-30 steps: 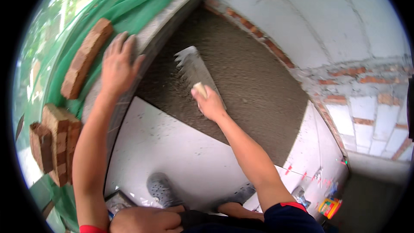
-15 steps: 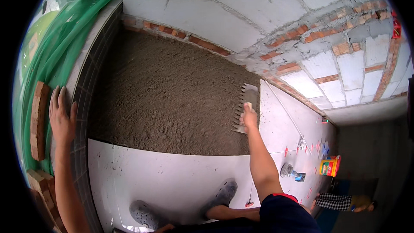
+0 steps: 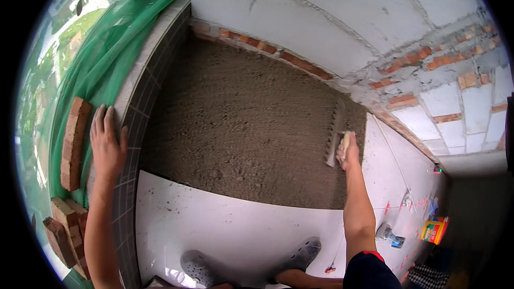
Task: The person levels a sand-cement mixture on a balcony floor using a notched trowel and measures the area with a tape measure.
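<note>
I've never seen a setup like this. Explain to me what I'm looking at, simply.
There is no machine here: these are a person's own bare hands. A wide fisheye camera worn on the head looks down at them, which is why straight edges bend toward the rim. The right hand grips the handle of a notched trowel, its toothed blade at the right part of a grey-brown, mortar-like layer on the floor. Pale tiles lie along the near and right sides of that layer. The left hand holds nothing visible; it appears to rest on the ledge, beside a brick and green netting. The grey shoes below are on the wearer's feet.
</note>
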`<state>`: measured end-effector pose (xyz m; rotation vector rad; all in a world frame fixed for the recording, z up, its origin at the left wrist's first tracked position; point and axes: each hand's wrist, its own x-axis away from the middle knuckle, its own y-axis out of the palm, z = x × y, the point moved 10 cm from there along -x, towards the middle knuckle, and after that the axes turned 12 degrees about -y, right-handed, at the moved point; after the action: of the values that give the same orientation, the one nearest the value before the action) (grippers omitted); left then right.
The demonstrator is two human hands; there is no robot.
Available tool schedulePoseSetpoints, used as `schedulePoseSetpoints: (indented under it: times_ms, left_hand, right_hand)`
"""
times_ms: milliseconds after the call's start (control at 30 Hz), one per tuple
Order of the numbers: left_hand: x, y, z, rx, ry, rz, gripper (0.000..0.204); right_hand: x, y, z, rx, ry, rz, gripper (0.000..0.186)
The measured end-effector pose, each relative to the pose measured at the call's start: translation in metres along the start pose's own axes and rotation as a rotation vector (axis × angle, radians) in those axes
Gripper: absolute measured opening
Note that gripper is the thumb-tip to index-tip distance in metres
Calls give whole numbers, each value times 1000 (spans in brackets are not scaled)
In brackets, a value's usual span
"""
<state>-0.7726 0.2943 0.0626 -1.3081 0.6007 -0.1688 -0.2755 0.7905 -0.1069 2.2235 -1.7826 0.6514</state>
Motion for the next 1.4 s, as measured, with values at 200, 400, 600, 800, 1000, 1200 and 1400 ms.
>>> schedulePoseSetpoints:
  times_ms: [200, 400, 600, 800, 1000, 1200, 1400]
  left_hand:
    - [0, -7, -7, -6, -18, -8, 55]
    - [-1, -6, 0, 22, -20, -6, 54]
    - [-2, -9, -9, 4, -44, -13, 53]
    - [0, -6, -14, 46, -43, 6, 52]
    - [0, -3, -12, 25, -46, 0, 51]
    - [1, -3, -16, 18, -46, 9, 53]
    - [2, -6, -14, 66, -43, 35, 53]
  right_hand:
    - [22, 207, 7, 165, 33, -458, 54]
    - [67, 364, 0, 337, -46, -672, 57]
    - [152, 430, 28, 592, -39, -1032, 59]
    - [230, 414, 67, 776, -125, -1273, 61]
    - [258, 410, 79, 862, -172, -1346, 69]
    - [278, 411, 84, 906, -153, -1391, 67]
    - [292, 396, 75, 735, -174, -1336, 54]
